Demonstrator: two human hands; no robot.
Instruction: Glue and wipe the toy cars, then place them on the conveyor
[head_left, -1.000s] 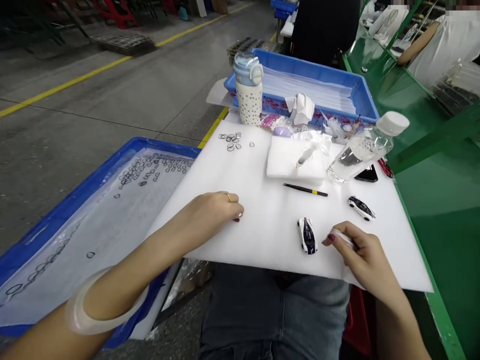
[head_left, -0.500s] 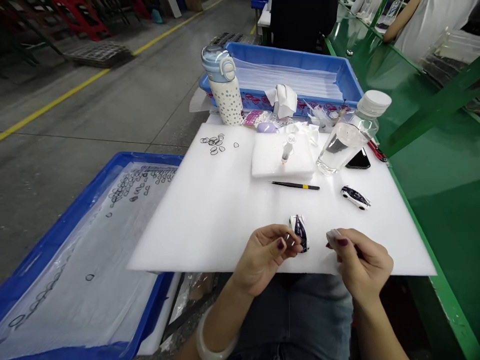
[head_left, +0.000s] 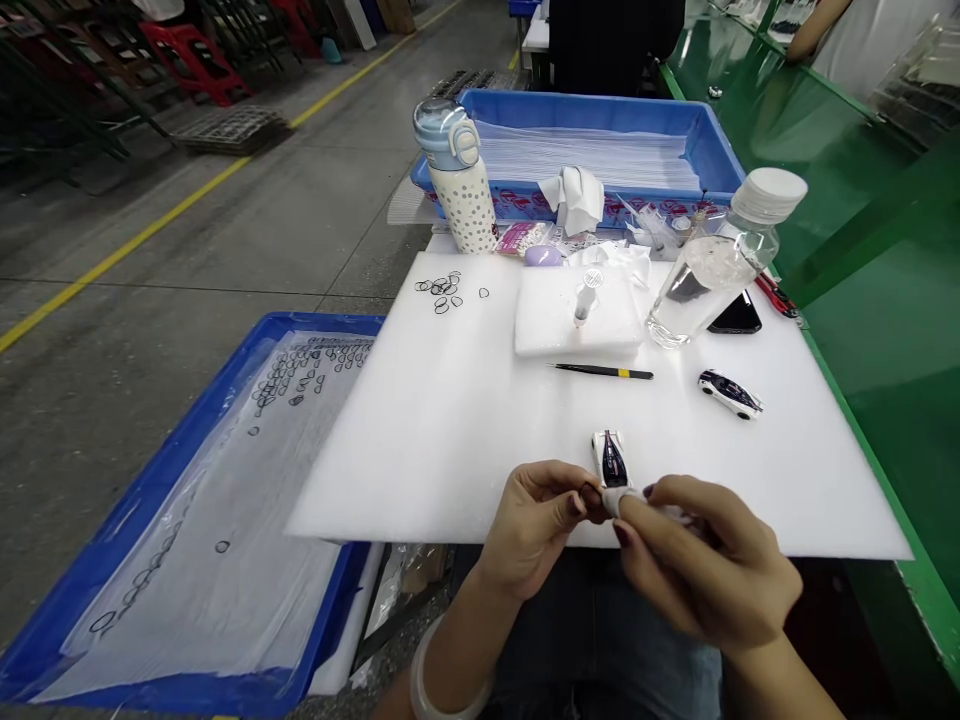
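Between the thumb and fingers of my left hand (head_left: 529, 530) is a small dark-rimmed clear piece (head_left: 587, 492), mostly covered by the fingertips. My right hand (head_left: 712, 565) pinches a white tissue (head_left: 621, 499), whose tip meets the piece at the left fingertips. Just beyond the hands a white toy car (head_left: 611, 458) with a dark top rests on the white foam board (head_left: 420, 430), its near end hidden. To the right lies a second toy car (head_left: 730, 394). Black tweezers (head_left: 604, 371) lie farther back. Several similar dark-rimmed pieces (head_left: 442, 287) are scattered at the board's far left.
A foam block (head_left: 544, 325) bears a small applicator bottle (head_left: 585, 303). Behind stand a clear liquid bottle (head_left: 705, 285), a phone (head_left: 736, 315), a dotted flask (head_left: 465, 205) and a blue tray (head_left: 712, 150). Another blue tray (head_left: 172, 445) with dark-rimmed pieces sits lower left.
My right hand has moved left with the tissue and now meets my left hand. The tissue touches the held piece. The whole view has shifted slightly.
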